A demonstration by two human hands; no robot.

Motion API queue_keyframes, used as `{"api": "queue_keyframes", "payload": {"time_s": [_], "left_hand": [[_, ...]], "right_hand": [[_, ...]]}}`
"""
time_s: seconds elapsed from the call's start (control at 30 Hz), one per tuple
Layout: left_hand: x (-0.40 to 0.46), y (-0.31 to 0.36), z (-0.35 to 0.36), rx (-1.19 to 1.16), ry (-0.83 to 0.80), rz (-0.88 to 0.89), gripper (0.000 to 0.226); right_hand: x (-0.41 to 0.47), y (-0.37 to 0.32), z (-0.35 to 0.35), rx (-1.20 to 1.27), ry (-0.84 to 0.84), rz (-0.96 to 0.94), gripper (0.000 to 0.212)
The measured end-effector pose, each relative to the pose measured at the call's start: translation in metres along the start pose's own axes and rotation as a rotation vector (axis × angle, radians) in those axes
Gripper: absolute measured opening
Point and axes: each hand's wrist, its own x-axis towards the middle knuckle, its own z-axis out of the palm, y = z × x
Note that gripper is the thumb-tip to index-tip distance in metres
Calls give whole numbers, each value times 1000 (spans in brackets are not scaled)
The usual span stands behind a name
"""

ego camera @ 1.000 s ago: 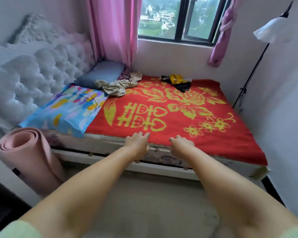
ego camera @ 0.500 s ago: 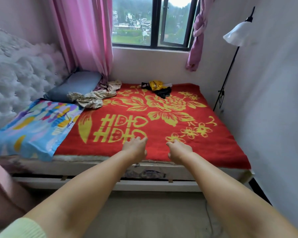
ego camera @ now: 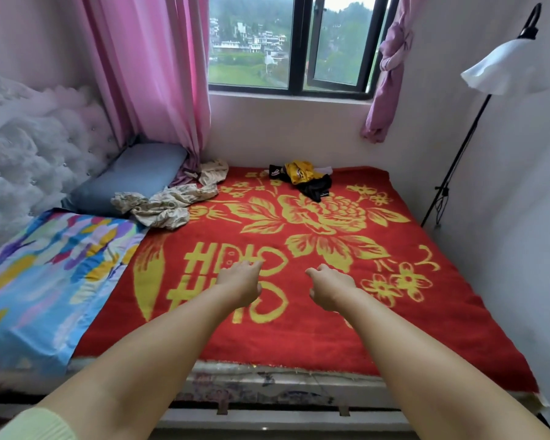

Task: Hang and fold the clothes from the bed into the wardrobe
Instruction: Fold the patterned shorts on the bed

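Hands have moved out over the red blanket [ego camera: 299, 328] now; a moment ago they were back at the bed's edge. My left hand [ego camera: 240, 282] and right hand [ego camera: 331, 285] hang loose, holding nothing. Beige clothes [ego camera: 169, 203] lie at 11 o'clock, yellow-black clothes [ego camera: 304, 179] at 12. I think I reach next.
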Motion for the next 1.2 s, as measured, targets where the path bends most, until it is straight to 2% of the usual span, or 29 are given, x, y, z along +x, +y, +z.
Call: {"api": "queue_keyframes", "payload": {"time_s": [0.33, 0.6, 0.87, 1.0, 1.1, 1.2], "left_hand": [[157, -43, 1, -29, -50, -47, 45], [268, -112, 0, -180, -55, -208, 46], [315, -236, 71, -237, -207, -414, 45], [344, -297, 128, -280, -278, -389, 47], [371, -352, 176, -285, -341, -361, 48], [406, -410, 203, -242, -318, -362, 52]], "right_hand": [[177, 18, -26, -50, -82, -34, 44], [351, -4, -28, -118, -141, -174, 44], [448, -120, 45, -89, -327, -382, 46], [497, -174, 94, -44, -402, -355, 56], [545, -224, 142, 30, -462, -265, 67], [608, -277, 174, 74, -391, -255, 68]]}}
